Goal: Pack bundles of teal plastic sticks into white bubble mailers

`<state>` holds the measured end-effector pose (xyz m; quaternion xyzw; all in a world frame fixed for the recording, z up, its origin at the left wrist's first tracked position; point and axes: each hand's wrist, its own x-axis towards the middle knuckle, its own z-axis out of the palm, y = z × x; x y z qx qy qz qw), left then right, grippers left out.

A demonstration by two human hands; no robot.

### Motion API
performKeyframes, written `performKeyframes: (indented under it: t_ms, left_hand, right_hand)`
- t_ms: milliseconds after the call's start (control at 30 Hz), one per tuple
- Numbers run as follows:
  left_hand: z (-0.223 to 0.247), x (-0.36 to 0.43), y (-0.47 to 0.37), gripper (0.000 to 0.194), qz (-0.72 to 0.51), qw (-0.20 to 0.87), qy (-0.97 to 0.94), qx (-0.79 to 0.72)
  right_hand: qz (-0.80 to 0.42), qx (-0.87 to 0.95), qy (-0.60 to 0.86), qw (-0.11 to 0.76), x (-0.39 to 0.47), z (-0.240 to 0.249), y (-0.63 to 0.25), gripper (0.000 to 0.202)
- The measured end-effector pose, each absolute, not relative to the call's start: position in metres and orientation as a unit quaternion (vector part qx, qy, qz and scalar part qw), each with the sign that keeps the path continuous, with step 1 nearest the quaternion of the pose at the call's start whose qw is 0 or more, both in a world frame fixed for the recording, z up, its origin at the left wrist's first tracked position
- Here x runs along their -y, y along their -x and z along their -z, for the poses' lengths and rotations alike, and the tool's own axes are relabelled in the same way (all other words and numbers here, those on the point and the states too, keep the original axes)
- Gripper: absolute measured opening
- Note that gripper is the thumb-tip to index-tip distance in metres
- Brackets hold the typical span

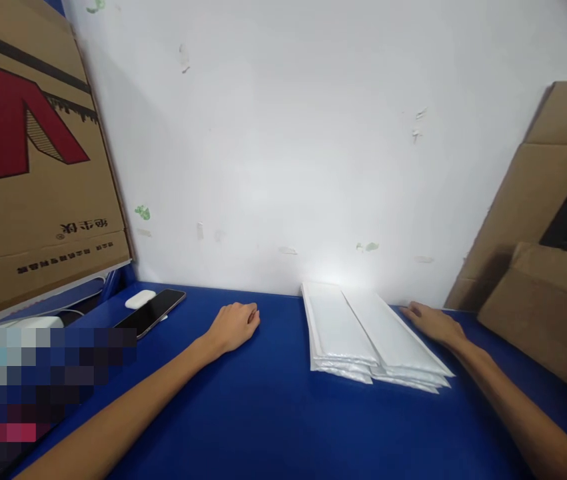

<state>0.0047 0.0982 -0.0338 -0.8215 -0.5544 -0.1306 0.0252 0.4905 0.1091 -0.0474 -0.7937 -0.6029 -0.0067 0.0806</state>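
Note:
Two overlapping stacks of white padded envelopes lie on the blue table (263,413), the left stack (338,323) beside the right stack (396,333). My left hand (234,327) rests on the table to the left of them, its fingers curled in and nothing visible in it. Just right of the envelopes, my right hand (433,323) rests with its fingers bent toward the stack's far edge. Its fingertips are partly hidden, and I cannot make out whether they hold anything.
A dark phone (156,312) and a small white case (140,299) lie at the left. A large printed cardboard panel (38,200) stands behind them. Brown cardboard (553,313) leans at the right. A white wall (263,133) rises behind the table.

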Motion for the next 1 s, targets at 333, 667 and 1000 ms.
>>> performKeyframes:
  t_ms: [333, 667, 1000]
  left_hand:
    - [0.032, -0.095, -0.003, 0.035, 0.126, 0.021, 0.828, 0.546]
    - [0.03, -0.093, -0.005, 0.034, 0.117, 0.024, 0.826, 0.55]
    - [0.025, -0.09, -0.006, 0.036, 0.115, 0.015, 0.825, 0.554]
  right_hand:
    - [0.017, 0.6, 0.799, 0.049, -0.078, 0.05, -0.461, 0.046]
    - [0.026, 0.634, 0.773, 0.008, -0.07, 0.041, -0.439, 0.03]
    - [0.027, 0.64, 0.767, -0.008, -0.07, 0.038, -0.438, 0.031]
